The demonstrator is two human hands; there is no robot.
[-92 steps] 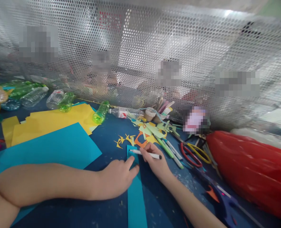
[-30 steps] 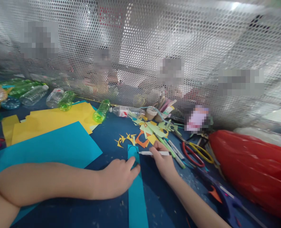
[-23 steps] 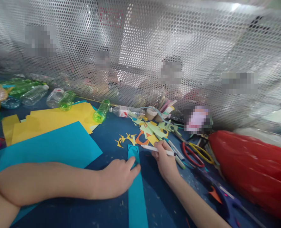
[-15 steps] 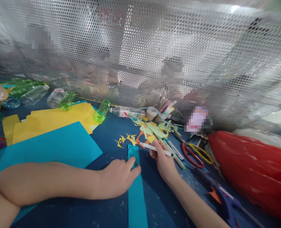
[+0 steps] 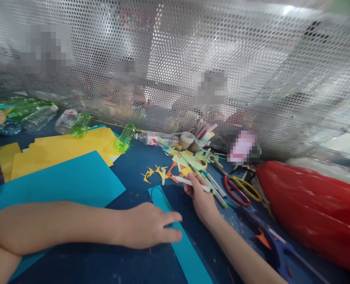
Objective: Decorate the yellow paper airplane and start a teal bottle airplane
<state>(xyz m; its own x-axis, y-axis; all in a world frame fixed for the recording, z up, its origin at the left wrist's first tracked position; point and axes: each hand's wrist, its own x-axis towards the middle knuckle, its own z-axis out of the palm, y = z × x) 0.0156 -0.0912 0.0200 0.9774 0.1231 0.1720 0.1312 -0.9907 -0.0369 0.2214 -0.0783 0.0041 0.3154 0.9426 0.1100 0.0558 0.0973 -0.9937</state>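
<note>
My right hand (image 5: 200, 196) holds a white marker pen (image 5: 189, 183), its tip pointing left over the paper scraps. Beneath my left hand (image 5: 151, 225) lies a long blue paper strip (image 5: 189, 252), running slantwise from the centre towards the bottom edge. Two fingers of that hand are stretched apart over the strip; the others are hidden. A dark curved line is drawn at the strip's far end. Left of it, a large blue sheet (image 5: 65, 181) lies partly under my left forearm, overlapping several yellow sheets (image 5: 62, 146).
Yellow, orange and green paper scraps (image 5: 187, 159) lie beyond my hands. To the right are red-handled scissors (image 5: 237, 191), a blue glue gun (image 5: 277, 248) and a red plastic bag (image 5: 311, 209). Green bottles (image 5: 125, 138) and clear ones stand along a perforated metal screen (image 5: 169, 59).
The blue strip has turned, its far end swinging left and its near end right. My left hand has slid slightly right and down along it, fingers straighter. The pen stays in my right hand.
</note>
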